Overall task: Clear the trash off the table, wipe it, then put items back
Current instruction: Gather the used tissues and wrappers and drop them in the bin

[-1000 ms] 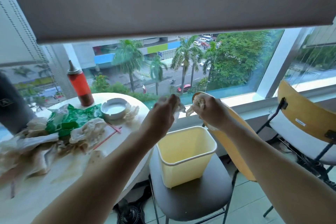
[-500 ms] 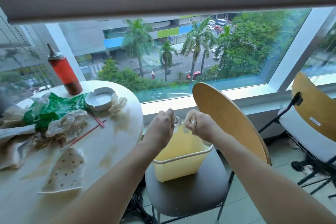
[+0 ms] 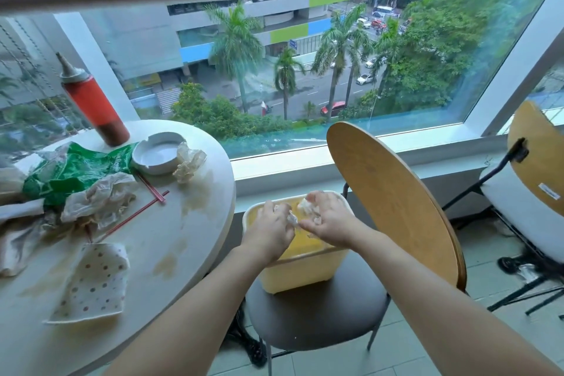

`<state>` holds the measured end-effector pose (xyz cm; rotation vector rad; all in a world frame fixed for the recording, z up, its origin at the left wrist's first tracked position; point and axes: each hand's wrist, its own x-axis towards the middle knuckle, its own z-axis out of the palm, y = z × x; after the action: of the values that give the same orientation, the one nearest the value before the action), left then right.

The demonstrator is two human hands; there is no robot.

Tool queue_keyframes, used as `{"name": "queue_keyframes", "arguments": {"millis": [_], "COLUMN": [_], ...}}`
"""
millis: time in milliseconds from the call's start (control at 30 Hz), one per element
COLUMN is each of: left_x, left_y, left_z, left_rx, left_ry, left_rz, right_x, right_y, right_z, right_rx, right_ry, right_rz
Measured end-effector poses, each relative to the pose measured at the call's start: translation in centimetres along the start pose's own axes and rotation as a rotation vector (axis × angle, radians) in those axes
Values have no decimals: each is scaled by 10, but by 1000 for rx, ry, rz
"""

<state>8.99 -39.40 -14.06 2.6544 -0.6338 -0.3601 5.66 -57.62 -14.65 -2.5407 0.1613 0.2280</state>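
Both hands hover over the yellow bin point(image 3: 305, 268) that stands on a chair seat. My left hand point(image 3: 270, 230) grips a crumpled white tissue point(image 3: 290, 217). My right hand point(image 3: 328, 218) grips another crumpled white tissue point(image 3: 305, 204). The two hands almost touch above the bin's mouth. On the round white table point(image 3: 171, 241) at the left lie a green wrapper point(image 3: 73, 171), crumpled plastic point(image 3: 97, 198), a loose tissue wad point(image 3: 187, 162), red chopsticks point(image 3: 146, 201) and a dotted cloth point(image 3: 94, 281).
A red sauce bottle point(image 3: 91, 104) and a white ashtray point(image 3: 157, 152) stand at the table's far side. Brown stains mark the tabletop. The bin's chair has a wooden back point(image 3: 393, 192); another chair point(image 3: 531, 192) stands at the right. The window sill runs behind.
Both hands have dropped from chest height by the window down to the bin's mouth, still holding the tissues. My view has tilted down and right.
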Motion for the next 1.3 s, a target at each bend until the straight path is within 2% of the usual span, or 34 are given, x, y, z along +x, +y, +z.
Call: {"name": "queue_keyframes", "arguments": {"millis": [133, 233, 433, 533, 833, 1100, 1300], "left_x": [-3, -7, -19, -30, -79, -126, -157], "left_y": [-5, -4, 12, 20, 17, -13, -54], "left_z": [-1, -8, -38, -58, -109, -146, -169], "left_rx": [91, 134, 164, 162, 34, 56, 53], "left_ry": [-85, -66, 89, 151, 387, 541, 601], "left_rz": [6, 15, 60, 66, 174, 145, 147], "right_x": [-3, -4, -11, -16, -30, -40, -50], "right_y": [1, -2, -35, -59, -120, -177, -223], "right_z": [-4, -9, -29, -39, -44, -26, -4], "right_rx": [-24, -36, 17, 13, 35, 48, 24], "right_ry": [-73, -15, 252, 324, 427, 454, 445], "right_rz": [0, -39, -154, -221, -335, -365, -414]}}
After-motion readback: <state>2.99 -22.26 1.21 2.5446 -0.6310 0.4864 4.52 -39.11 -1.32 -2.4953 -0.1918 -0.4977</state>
